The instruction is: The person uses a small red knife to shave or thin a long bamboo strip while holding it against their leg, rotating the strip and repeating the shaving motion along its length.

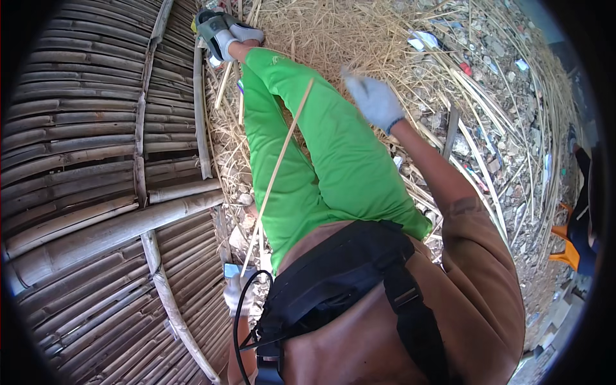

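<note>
My left hand (237, 296), in a whitish work glove, is low beside my hip, closed round the lower end of a long thin bamboo strip (276, 172). From there the strip slants up across my green trousers, its far tip over my thigh. The black bag and a cable partly cover that hand and forearm. My right hand (375, 100), gloved in pale grey, is held out beyond my right leg above the straw. Its fingers are extended and slightly blurred, and I see nothing in them.
Bamboo slat panels (83, 122) stand close on my left. Straw and shavings (321, 29) cover the ground ahead, with long split strips (478, 96), stones and litter on the right. At the far right, a person in dark clothes (585, 212) is by an orange stool (564, 247).
</note>
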### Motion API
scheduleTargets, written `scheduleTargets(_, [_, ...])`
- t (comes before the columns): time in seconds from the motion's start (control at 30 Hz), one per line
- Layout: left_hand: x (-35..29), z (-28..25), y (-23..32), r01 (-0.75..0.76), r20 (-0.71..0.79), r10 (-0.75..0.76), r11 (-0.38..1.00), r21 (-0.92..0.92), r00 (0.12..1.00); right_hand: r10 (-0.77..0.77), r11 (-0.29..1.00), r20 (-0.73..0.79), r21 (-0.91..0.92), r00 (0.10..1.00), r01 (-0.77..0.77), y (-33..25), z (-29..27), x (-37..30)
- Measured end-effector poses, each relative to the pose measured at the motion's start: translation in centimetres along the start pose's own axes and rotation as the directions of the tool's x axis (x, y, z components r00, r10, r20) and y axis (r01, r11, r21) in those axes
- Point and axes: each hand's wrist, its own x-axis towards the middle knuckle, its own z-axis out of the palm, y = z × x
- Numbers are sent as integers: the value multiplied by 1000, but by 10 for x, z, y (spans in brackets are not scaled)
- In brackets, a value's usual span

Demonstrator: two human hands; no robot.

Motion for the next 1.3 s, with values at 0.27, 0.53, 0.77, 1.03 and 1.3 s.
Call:
scheduleTargets(0.27, [272, -51, 171, -124, -57, 111, 937, -325, 992, -156, 939, 240, -264, 958, 219, -27, 8, -25])
scheduleTargets(0.53, [306, -66, 188, -207, -37, 204, 973, -102, 978, -103, 932, 297, -304, 949, 196, -19, 1, -24])
scheduleTargets(0.77, [222, -60, 152, -99, -44, 100, 995, 23, 994, -175, 899, 313, -335, 933, 281, -17, 2, -13])
scheduleTargets(1.03, [158, -64, 104, -38, -69, 46, 992, 121, 997, -38, 907, 267, -395, 963, 145, -3, -36, 29])
scheduleTargets(1.3, [55, -60, 37, 220, 143, -203, 969, -112, 969, 93, 994, 16, 57, 995, -94, 101, -101, 147])
